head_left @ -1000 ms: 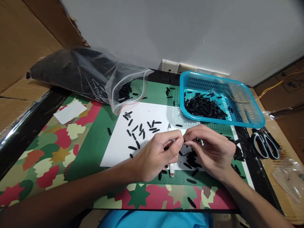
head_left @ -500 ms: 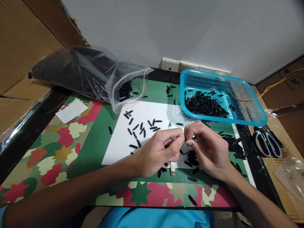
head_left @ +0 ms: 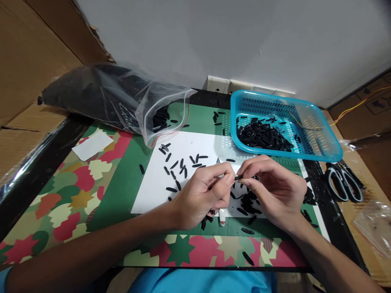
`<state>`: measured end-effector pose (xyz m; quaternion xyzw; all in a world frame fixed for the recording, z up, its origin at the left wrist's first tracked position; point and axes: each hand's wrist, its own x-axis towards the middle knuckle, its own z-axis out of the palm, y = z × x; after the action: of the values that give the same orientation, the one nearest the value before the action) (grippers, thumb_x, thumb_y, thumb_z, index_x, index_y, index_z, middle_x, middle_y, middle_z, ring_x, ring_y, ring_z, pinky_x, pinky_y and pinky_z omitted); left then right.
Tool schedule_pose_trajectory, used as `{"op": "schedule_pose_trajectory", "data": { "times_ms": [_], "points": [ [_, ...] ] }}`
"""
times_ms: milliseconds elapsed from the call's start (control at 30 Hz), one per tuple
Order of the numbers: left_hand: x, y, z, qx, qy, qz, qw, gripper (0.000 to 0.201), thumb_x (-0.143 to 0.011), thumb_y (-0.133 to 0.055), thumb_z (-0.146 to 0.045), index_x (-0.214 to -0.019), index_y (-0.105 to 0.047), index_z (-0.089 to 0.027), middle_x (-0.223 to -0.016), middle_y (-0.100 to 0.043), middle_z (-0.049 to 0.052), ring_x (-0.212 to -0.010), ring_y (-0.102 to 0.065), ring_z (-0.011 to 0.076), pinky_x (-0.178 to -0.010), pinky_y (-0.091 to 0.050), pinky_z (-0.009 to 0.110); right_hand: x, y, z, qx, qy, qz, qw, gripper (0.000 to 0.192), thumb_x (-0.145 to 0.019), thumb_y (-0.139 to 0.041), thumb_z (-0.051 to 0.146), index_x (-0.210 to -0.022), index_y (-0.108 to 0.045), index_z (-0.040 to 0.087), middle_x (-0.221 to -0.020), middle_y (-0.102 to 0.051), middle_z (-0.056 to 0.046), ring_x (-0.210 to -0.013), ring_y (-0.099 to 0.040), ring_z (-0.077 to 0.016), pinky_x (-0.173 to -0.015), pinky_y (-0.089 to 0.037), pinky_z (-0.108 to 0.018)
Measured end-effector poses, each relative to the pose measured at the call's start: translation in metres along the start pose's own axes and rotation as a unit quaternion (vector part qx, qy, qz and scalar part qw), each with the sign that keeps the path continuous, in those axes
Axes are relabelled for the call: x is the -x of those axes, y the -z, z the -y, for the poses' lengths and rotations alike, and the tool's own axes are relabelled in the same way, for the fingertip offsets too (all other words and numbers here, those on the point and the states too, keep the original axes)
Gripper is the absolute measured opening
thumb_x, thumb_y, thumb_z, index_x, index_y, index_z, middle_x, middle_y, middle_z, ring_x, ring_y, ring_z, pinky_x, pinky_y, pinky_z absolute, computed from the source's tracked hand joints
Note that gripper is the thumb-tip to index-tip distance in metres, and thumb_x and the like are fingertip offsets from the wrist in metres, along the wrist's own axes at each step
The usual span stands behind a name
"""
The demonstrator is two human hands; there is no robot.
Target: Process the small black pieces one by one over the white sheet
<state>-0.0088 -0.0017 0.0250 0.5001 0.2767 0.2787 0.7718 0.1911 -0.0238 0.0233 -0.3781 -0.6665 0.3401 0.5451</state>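
Observation:
My left hand (head_left: 206, 195) and my right hand (head_left: 273, 189) meet over the white sheet (head_left: 146, 191), thumbs and forefingers closed in a pinch. Between their fingertips shows a short, thin black strip (head_left: 238, 178), its right end in my right fingers and its left end at my left fingertips. Under my left hand lies a white pen-like stick (head_left: 222, 219), partly covered. Dark pieces (head_left: 206, 221) poke out below that hand; whether its lower fingers hold them I cannot tell. A small heap of black bits (head_left: 249, 201) sits beneath my right hand.
A blue plastic basket (head_left: 331, 152) with black strips stands at the back right, scissors (head_left: 339, 183) beside it. At the back left lies an open zip bag (head_left: 122, 97) of dark material. Loose strips (head_left: 174, 165) scatter over the sheet, near a paper scrap (head_left: 92, 145).
My right hand has shifted slightly right, away from my left fingertips, and the black strip between them now shows more. My left hand has barely moved.

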Motion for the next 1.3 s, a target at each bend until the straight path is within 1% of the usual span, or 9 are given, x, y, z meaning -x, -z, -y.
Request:
{"op": "schedule_pose_trajectory", "data": {
  "times_ms": [200,500,700,867,967,1067,1167,1300],
  "points": [
    [0.0005,0.0002,0.0003,-0.022,-0.020,-0.010,1.000,0.040,-0.109,-0.054,-0.052,-0.084,-0.045,-0.022,-0.055,-0.042,-0.009,-0.044,-0.035,0.0050,-0.044,-0.029,0.018,0.0005,0.0013,-0.0006,0.032,0.020,-0.002,0.999,0.020,-0.094,-0.074,0.003,-0.101,-0.075,0.021,-0.091,-0.075,-0.005,-0.087,-0.072,-0.0213,-0.078,-0.059,-0.038],
    [0.0002,0.0004,-0.0008,-0.052,-0.038,-0.008,0.998,0.037,-0.111,-0.052,-0.047,-0.084,-0.047,-0.021,-0.058,-0.042,-0.009,-0.047,-0.037,0.0050,-0.048,-0.030,0.021,0.0016,0.0018,-0.0019,0.043,0.028,0.001,0.999,0.024,-0.093,-0.074,-0.001,-0.105,-0.077,0.020,-0.095,-0.077,-0.006,-0.090,-0.073,-0.0216,-0.080,-0.059,-0.039],
    [0.0010,0.0005,-0.0002,-0.066,-0.032,-0.007,0.997,0.036,-0.111,-0.051,-0.046,-0.086,-0.047,-0.022,-0.059,-0.042,-0.009,-0.048,-0.036,0.0056,-0.050,-0.031,0.021,-0.0012,0.0022,0.0003,0.069,0.057,0.006,0.996,0.025,-0.091,-0.076,-0.001,-0.103,-0.077,0.021,-0.092,-0.078,-0.005,-0.087,-0.075,-0.0211,-0.079,-0.060,-0.037],
    [0.0016,0.0005,-0.0022,-0.083,-0.030,-0.003,0.996,0.037,-0.111,-0.052,-0.046,-0.083,-0.046,-0.021,-0.059,-0.042,-0.009,-0.049,-0.036,0.0060,-0.050,-0.030,0.023,0.0001,0.0023,0.0001,0.065,0.052,0.007,0.997,0.025,-0.093,-0.072,-0.003,-0.101,-0.075,0.021,-0.092,-0.076,-0.004,-0.087,-0.072,-0.0203,-0.078,-0.058,-0.036],
    [0.0013,0.0003,-0.0024,-0.099,-0.030,-0.004,0.995,0.039,-0.111,-0.051,-0.047,-0.083,-0.046,-0.021,-0.060,-0.043,-0.008,-0.050,-0.038,0.0062,-0.050,-0.030,0.023,0.0029,0.0021,-0.0022,0.044,0.028,0.024,0.998,0.022,-0.096,-0.068,-0.001,-0.103,-0.072,0.020,-0.093,-0.071,-0.005,-0.088,-0.068,-0.0194,-0.080,-0.055,-0.036],
    [0.0010,0.0003,-0.0015,-0.104,-0.035,-0.003,0.994,0.039,-0.111,-0.051,-0.047,-0.082,-0.046,-0.021,-0.061,-0.044,-0.008,-0.050,-0.039,0.0056,-0.051,-0.031,0.022,0.0054,0.0017,-0.0043,0.031,-0.010,0.052,0.998,0.017,-0.101,-0.063,0.004,-0.103,-0.067,0.020,-0.095,-0.066,-0.004,-0.090,-0.064,-0.0188,-0.082,-0.051,-0.036],
    [0.0010,0.0010,-0.0001,-0.105,-0.037,-0.002,0.994,0.039,-0.111,-0.051,-0.047,-0.083,-0.046,-0.020,-0.060,-0.044,-0.008,-0.050,-0.039,0.0049,-0.050,-0.031,0.021,0.0064,0.0011,-0.0053,0.016,-0.032,0.068,0.997,0.013,-0.105,-0.060,0.009,-0.103,-0.063,0.021,-0.096,-0.063,-0.004,-0.091,-0.060,-0.0185,-0.082,-0.048,-0.035],
    [-0.0001,0.0018,0.0012,-0.074,-0.037,-0.006,0.997,0.039,-0.110,-0.054,-0.046,-0.083,-0.046,-0.020,-0.060,-0.043,-0.008,-0.049,-0.038,0.0047,-0.048,-0.031,0.020,0.0056,0.0007,-0.0047,-0.007,-0.059,0.076,0.995,0.009,-0.107,-0.061,0.015,-0.101,-0.063,0.022,-0.096,-0.061,-0.003,-0.090,-0.059,-0.0180,-0.081,-0.047,-0.034]
  ]
}}
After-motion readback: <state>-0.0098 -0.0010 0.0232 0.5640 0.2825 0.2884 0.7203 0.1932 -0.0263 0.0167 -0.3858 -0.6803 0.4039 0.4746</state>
